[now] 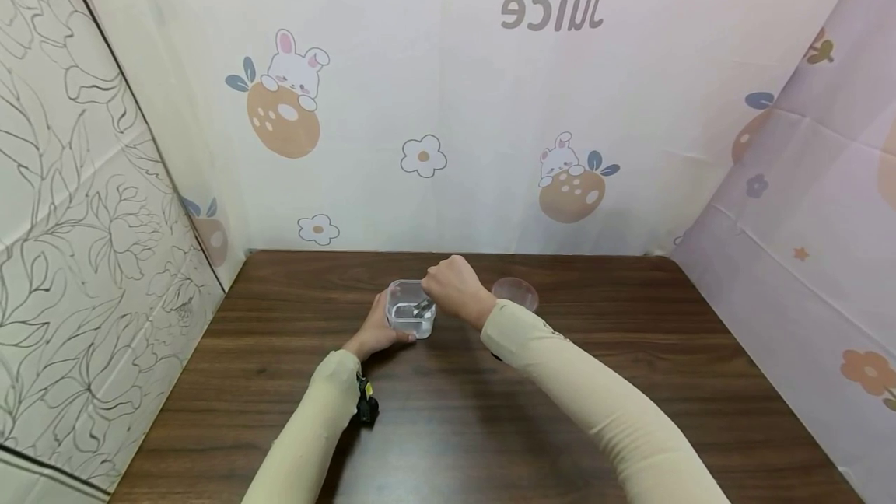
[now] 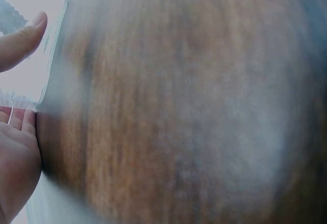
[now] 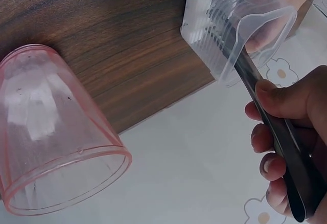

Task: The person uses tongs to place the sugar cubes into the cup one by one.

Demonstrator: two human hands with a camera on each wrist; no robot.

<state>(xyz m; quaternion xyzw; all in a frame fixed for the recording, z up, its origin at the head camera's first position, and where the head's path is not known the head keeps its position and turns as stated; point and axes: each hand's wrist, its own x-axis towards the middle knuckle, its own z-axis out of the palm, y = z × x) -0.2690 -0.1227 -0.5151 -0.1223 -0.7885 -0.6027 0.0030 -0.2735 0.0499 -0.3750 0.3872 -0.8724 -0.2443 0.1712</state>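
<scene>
A clear plastic container [image 1: 421,328] stands upright on the table, its mouth uppermost. My left hand [image 1: 376,330] holds it from the left side, thumb at the near wall. Dark metal tongs [image 3: 293,175] slant down into the container, and my right hand [image 1: 458,289] grips them with fingers curled round the arms. Through the ribbed wall in the right wrist view, the tongs' tips look broken up; whether they pinch anything cannot be told. In the left wrist view, the left thumb [image 2: 23,45] shows in front of the bright, washed-out container side.
A see-through pink cup [image 3: 46,101] stands on the table just right of my right hand. The dark wooden table [image 1: 560,426] ends at a back wall hung with printed cloth [image 1: 448,84]. More patterned cloth hangs at left and right.
</scene>
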